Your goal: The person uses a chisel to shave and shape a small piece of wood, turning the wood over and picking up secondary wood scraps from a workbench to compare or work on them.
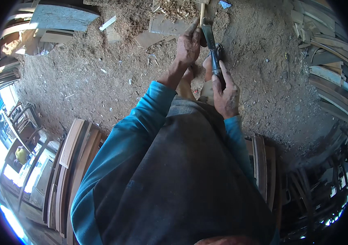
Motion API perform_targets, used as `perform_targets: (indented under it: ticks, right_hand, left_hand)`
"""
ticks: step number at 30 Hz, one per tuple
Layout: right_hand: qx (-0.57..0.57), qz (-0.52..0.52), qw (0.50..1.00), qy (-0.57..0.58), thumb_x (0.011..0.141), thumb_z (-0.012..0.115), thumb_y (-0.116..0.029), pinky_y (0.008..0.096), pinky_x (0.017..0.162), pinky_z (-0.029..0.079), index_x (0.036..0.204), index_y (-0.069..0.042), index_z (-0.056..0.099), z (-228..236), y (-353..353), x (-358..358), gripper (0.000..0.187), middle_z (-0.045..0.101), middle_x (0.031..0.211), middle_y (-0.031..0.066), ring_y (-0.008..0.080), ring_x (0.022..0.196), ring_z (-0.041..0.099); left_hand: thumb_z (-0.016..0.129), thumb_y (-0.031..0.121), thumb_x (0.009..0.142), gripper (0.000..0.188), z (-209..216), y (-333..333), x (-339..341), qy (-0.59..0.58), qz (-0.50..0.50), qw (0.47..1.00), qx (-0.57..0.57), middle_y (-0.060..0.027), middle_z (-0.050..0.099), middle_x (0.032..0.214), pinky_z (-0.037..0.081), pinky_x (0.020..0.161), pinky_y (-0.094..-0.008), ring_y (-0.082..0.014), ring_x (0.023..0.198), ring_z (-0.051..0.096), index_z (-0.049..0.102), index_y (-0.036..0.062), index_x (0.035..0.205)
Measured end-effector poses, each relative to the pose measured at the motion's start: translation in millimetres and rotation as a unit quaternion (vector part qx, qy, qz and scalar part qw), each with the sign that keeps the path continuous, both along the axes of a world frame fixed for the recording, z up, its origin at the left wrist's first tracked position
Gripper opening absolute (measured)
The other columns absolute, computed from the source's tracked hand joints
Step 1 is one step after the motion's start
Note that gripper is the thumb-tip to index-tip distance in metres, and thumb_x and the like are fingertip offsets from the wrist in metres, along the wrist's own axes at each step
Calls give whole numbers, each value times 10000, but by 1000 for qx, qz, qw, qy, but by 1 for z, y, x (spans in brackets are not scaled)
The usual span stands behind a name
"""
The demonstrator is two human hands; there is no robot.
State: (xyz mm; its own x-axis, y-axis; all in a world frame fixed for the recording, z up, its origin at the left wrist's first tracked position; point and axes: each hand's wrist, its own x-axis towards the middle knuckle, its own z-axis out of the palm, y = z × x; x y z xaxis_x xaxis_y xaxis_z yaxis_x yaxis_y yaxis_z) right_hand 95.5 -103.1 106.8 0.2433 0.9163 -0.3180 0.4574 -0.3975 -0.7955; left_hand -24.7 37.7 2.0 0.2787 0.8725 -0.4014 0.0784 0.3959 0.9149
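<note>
My right hand (227,96) is wrapped round the dark handle of a long knife-like tool (210,38), with its thumb and forefinger stretched along the handle. The tool's broad, dark blade points away from me and its far end lies against a thin, pale wooden stick (202,11). My left hand (189,48) is closed on the near part of the stick, forefinger reaching forward along it. The stick's lower end is hidden behind the fingers and the blade. Below the hands, my bare feet (207,65) rest on the ground, partly covered.
Curled wood shavings (176,9) lie on a flat board (167,25) ahead. Stacked timber stands at the far left (61,18), right (327,73) and near left (74,143). Bits of scrap dot the dirt floor (96,81). A person in yellow (21,155) is at the left.
</note>
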Motion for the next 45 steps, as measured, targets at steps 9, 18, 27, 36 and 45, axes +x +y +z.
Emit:
perform_targets:
  ticks: [9, 18, 27, 36, 45]
  right_hand:
    - [-8, -11, 1000, 17, 1026, 572, -181, 464, 1028, 514, 1464, 6, 504, -16, 19, -7, 481, 589, 1384, 302, 446, 1277, 593]
    - [-9, -46, 999, -20, 1023, 573, -238, 480, 998, 526, 1487, -54, 491, -31, 36, -21, 506, 623, 1331, 285, 444, 1228, 614]
    - [8, -55, 998, -10, 1019, 571, -297, 500, 949, 542, 1454, -68, 552, -22, 46, -12, 491, 690, 1212, 270, 457, 1106, 676]
    - [25, -22, 999, -28, 1010, 575, -251, 471, 917, 559, 1420, -28, 563, -5, 18, -12, 466, 673, 1236, 282, 429, 1101, 684]
    - [-25, -27, 999, 3, 1015, 580, -263, 493, 916, 556, 1450, -65, 536, -18, 12, -7, 480, 642, 1281, 300, 454, 1090, 678]
  left_hand:
    - [507, 236, 1104, 380, 0, 6, 2, 10, -26, 1000, 5, -35, 690, 830, 546, 671, -288, -109, 714, 644, 594, 27, 1408]
    - [512, 259, 1105, 404, -7, 4, 2, 8, -12, 999, 36, -40, 692, 810, 544, 665, -296, -105, 698, 632, 591, 24, 1423]
    - [540, 219, 1087, 369, -7, 1, 5, 52, 9, 994, 93, -38, 688, 787, 521, 626, -286, -91, 690, 597, 621, -14, 1362]
    - [556, 188, 1032, 382, -16, -3, 8, 189, 36, 961, 198, -264, 700, 813, 533, 644, -437, -345, 725, 730, 628, 12, 1363]
    - [546, 173, 1024, 275, -7, -3, 7, 192, 27, 966, 174, -272, 682, 806, 527, 653, -473, -431, 765, 710, 696, 35, 1208]
